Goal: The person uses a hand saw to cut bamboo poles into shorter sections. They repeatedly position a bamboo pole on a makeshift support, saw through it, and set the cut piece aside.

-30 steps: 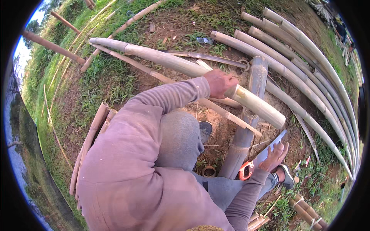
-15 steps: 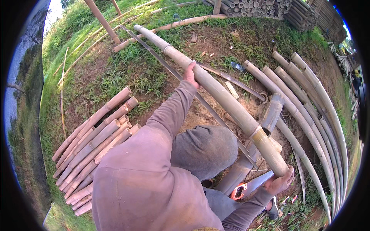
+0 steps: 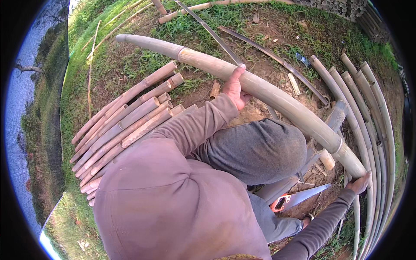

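A long bamboo pole lies across in front of me, from the upper left to the lower right. My left hand is closed around its middle, with the thumb over the top. At the pole's right end, my right hand grips the rim; its fingers are partly hidden. Under the pole passes a long, thin flat strip. Below the right half, a handsaw with an orange handle rests beside my leg, near a thick bamboo piece.
Cut bamboo lengths are stacked at my left. Several long poles lie along the right side. A split bamboo strip lies on the ground ahead. Far back are stacked poles and a pole lying across the grass.
The pole has swung round: its far end has moved left toward the stacked lengths, its near end right. Both hands have stayed on it. The whole view has shifted too.
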Tool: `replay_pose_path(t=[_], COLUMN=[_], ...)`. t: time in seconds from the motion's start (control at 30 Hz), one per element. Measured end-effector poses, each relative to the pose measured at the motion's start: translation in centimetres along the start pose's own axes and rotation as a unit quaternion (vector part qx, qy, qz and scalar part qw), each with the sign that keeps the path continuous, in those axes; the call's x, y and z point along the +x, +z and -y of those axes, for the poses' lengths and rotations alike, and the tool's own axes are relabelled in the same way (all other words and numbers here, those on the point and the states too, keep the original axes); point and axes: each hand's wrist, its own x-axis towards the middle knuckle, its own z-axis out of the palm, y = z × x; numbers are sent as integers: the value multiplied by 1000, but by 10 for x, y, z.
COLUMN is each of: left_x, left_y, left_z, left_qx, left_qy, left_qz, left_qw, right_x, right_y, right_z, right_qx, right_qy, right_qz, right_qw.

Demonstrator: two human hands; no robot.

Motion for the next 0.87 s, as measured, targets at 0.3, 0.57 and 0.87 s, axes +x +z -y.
replay_pose_path(t=[0.3,0.57,0.87], left_x=[-24,-164,16], left_y=[-389,-427,-309], left_z=[-249,-259,-124], left_qx=[-74,416,869], left_qy=[360,166,291], left_qz=[-339,-712,-201], left_qw=[866,541,347], right_x=[-234,-147,-124], right_y=[247,144,-103], right_z=[-25,-85,-132], right_qx=[-164,-341,-489], right_qy=[-49,-173,-77], right_qz=[515,508,303], right_qw=[840,772,815])
